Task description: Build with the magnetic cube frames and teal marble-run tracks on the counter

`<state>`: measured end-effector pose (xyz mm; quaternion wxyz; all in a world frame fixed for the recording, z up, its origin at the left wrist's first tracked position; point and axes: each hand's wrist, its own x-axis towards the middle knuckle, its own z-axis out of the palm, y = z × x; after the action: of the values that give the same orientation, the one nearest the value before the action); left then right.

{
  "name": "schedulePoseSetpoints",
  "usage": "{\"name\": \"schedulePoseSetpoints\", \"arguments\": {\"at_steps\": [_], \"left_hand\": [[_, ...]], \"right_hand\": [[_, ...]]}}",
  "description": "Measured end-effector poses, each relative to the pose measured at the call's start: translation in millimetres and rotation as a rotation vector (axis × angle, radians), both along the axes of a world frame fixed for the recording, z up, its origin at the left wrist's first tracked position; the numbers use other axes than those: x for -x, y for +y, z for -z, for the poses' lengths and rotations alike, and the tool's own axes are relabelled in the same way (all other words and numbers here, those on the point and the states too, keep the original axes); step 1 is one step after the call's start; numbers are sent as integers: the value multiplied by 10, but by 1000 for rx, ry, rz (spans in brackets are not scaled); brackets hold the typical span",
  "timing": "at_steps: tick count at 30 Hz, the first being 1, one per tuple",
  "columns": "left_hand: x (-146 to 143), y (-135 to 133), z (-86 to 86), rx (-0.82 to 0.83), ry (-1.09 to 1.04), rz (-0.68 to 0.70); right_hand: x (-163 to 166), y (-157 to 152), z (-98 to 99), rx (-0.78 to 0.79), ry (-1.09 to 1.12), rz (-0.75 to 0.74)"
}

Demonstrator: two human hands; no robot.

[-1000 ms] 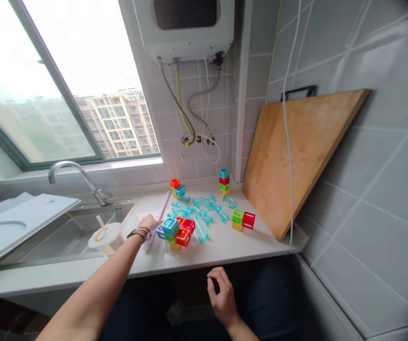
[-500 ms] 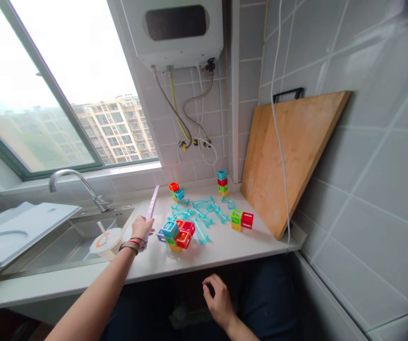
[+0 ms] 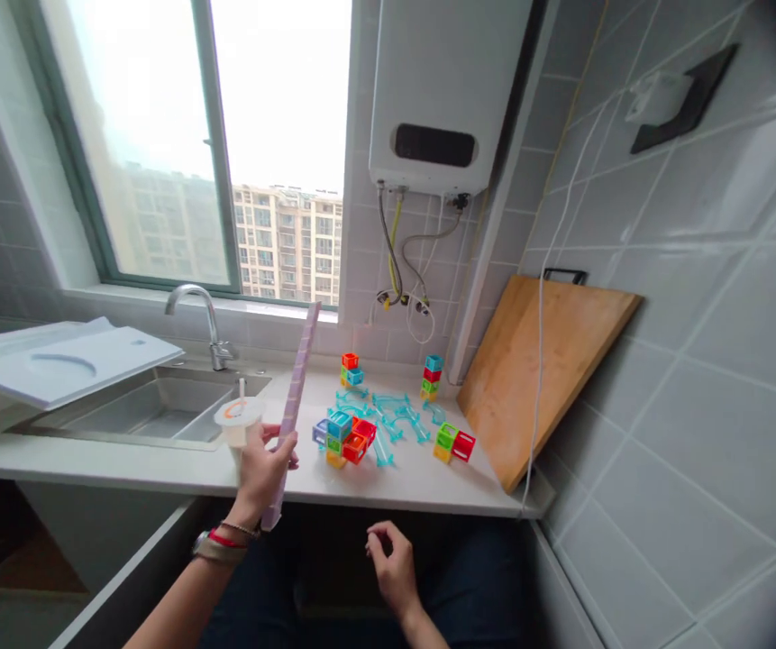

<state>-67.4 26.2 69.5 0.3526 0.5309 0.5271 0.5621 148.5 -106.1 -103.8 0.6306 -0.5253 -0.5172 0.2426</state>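
Our left hand (image 3: 262, 473) grips the lilac track (image 3: 296, 388) near its lower end, nearly upright at the counter's (image 3: 415, 487) front edge. Our right hand (image 3: 391, 563) hangs half-curled and empty below that edge.

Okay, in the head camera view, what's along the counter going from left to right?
white board → lidded cup → purple strip, held upright in the left hand → cluster of coloured cubes → green and red cubes → wooden cutting board leaning on the wall.
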Motion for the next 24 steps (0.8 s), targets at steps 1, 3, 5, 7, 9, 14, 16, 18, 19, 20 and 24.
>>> {"name": "schedulePoseSetpoints", "arguments": {"at_steps": [1, 3, 5, 7, 9, 14, 16, 18, 19, 20, 24], "left_hand": [[21, -203, 66, 2, -37, 43], [33, -620, 237, 28, -96, 150], [-16, -1008, 437, 80, -193, 320], [-128, -1332, 630, 104, -300, 476], [-282, -1580, 778, 144, -367, 610], [-593, -1950, 818, 141, -159, 860], [-618, -2031, 733, 94, -33, 879], [-585, -2070, 620, 46, 38, 885], [-552, -2070, 553, 13, 45, 885], [-510, -2056, 478, -25, 39, 884], [-312, -1899, 32, -187, -20, 805]], "right_hand": [[-11, 0, -138, 15, 67, -22], [-56, -9, -468, 40, 241, -86], [-125, -22, -839, 32, 299, -161], [-200, -30, -1219, 21, 292, -229], [-258, -33, -1591, -12, 325, -278], [-245, -189, -2356, -140, 514, -410], [-177, -339, -2504, -173, 552, -495], [-93, -505, -2550, -180, 554, -591], [-52, -582, -2549, -178, 544, -620], [-15, -652, -2543, -178, 532, -621], [60, -836, -2563, -216, 497, -495]]}}
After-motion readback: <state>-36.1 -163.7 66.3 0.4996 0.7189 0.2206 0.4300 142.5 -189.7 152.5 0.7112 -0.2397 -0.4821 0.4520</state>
